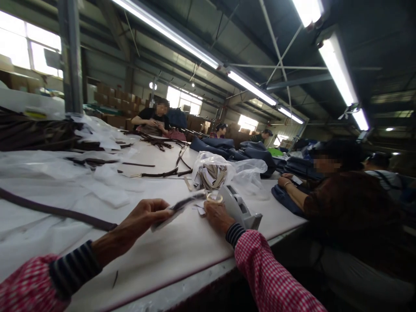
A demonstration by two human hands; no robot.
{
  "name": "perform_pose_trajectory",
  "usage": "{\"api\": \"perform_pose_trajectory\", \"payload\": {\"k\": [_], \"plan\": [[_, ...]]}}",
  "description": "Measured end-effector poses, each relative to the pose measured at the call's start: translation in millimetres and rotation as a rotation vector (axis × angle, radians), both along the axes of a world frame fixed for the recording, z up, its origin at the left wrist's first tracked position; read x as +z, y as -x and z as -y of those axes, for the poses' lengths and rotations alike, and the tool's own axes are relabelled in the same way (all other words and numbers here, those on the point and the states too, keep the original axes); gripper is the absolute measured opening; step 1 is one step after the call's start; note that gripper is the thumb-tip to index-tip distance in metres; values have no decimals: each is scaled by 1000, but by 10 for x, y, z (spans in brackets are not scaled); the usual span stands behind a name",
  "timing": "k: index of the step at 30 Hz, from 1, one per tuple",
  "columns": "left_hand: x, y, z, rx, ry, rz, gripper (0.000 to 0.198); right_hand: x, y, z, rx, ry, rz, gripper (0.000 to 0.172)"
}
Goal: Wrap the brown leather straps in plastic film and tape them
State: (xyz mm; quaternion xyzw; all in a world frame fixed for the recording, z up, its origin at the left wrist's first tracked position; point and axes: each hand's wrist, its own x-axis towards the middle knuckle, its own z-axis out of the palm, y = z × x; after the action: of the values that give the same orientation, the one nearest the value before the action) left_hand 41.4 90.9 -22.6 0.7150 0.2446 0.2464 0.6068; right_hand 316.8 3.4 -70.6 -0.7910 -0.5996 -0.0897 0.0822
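My left hand (147, 213) pinches a dark strap (186, 200), blurred, with a pale, shiny wrapping along its near end. The strap slants up to the right, above the white tabletop. My right hand (218, 216) has its fingers curled just below a pale tape roll (214, 198), at the left side of a grey tape dispenser (236, 203). What its fingers grip, if anything, is hidden. A small white paper piece (199, 210) shows beside those fingers. Just behind stands a clear plastic bag (211, 171) with a bundle of beige and white strips inside.
Dark straps (162, 173) and white wrapping sheets (107, 186) lie across the table (182, 255). Navy fabric pieces (227, 149) are heaped behind the bag. A co-worker (347, 199) handles navy fabric at right; another person (154, 119) works across the table.
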Motion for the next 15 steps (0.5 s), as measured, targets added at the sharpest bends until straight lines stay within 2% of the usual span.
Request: {"api": "perform_pose_trajectory", "payload": {"k": [3, 6, 11, 15], "plan": [[186, -157, 27, -5, 87, 157, 39, 15, -9, -26, 49, 69, 22, 20], [283, -268, 29, -18, 130, 246, 38, 27, -34, -50, 47, 90, 35, 20], [297, -261, -40, 56, 205, 278, 37, -32, -77, -108, 19, 4, -14, 27], [222, -219, -110, 84, 260, 290, 36, -1, -78, -120, 27, -202, -88, 22]]}}
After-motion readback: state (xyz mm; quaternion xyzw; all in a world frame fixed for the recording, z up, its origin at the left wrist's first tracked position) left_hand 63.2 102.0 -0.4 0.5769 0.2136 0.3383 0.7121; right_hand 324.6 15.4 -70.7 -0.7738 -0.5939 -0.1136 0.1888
